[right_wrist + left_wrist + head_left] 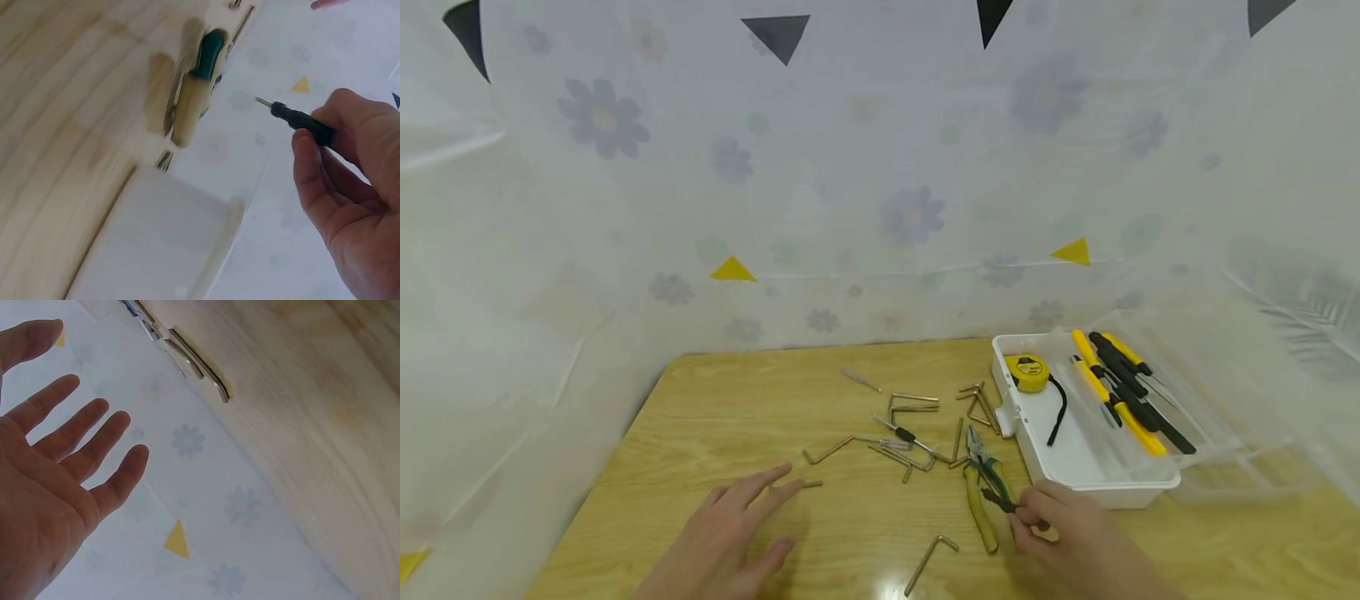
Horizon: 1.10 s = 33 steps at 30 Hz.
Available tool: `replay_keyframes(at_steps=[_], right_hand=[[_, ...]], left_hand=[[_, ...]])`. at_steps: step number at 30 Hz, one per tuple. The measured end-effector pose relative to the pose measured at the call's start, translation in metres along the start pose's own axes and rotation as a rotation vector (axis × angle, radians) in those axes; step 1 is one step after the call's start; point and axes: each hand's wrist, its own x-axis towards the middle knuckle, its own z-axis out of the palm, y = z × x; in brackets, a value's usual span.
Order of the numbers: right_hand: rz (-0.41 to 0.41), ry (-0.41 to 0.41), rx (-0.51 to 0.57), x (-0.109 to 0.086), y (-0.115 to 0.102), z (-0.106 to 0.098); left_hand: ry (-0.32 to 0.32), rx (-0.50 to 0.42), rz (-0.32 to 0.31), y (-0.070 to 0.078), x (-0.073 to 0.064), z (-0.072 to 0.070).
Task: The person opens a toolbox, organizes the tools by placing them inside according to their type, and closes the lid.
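Note:
My right hand (1067,537) pinches a small screwdriver (303,124) by its dark handle, between thumb and fingers. In the right wrist view its short metal tip points away from the hand. Pliers (979,517) with yellow and green handles lie just left of that hand on the table. My left hand (730,533) hovers low at the left with fingers spread, holding nothing. Beyond its fingertips lie several L-shaped hex keys (831,451). One more hex key (922,565) lies between the hands, near the front.
A white toolbox (1105,497) stands at the right with its clear lid (1247,417) swung open. Inside is a yellow tape measure (1028,372); yellow- and black-handled tools (1101,379) lie beside it. A double-ended tool (905,434) and a thin grey tool (859,379) lie mid-table.

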Motion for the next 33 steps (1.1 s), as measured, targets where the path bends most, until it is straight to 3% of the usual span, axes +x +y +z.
replay_keyframes(at_steps=[4, 8, 10, 14, 18, 26, 29, 33], right_hand=[[0.018, 0.070, -0.036, -0.003, 0.008, -0.011], [-0.072, 0.214, -0.092, -0.001, 0.019, -0.016], [-0.077, 0.269, -0.127, 0.000, 0.023, -0.019], [-0.012, 0.294, -0.162, -0.001, 0.026, -0.029], [0.049, 0.324, -0.213, -0.004, 0.033, -0.039], [0.134, 0.478, -0.437, -0.008, 0.061, -0.064], [0.144, 0.480, -0.486, -0.008, 0.073, -0.073], [0.196, 0.376, -0.486, -0.010, 0.084, -0.081]], left_hand=[[0.005, 0.000, 0.003, 0.000, 0.001, 0.001], [0.019, 0.008, 0.022, 0.001, 0.002, 0.003], [0.019, 0.009, 0.028, 0.002, 0.003, 0.005], [-0.009, -0.006, 0.033, 0.007, 0.008, 0.009], [-0.020, -0.063, 0.082, 0.016, 0.016, 0.013], [-0.062, -0.135, 0.198, 0.033, 0.034, 0.022], [-0.062, -0.140, 0.230, 0.037, 0.037, 0.023], [-0.075, -0.153, 0.237, 0.040, 0.038, 0.025]])
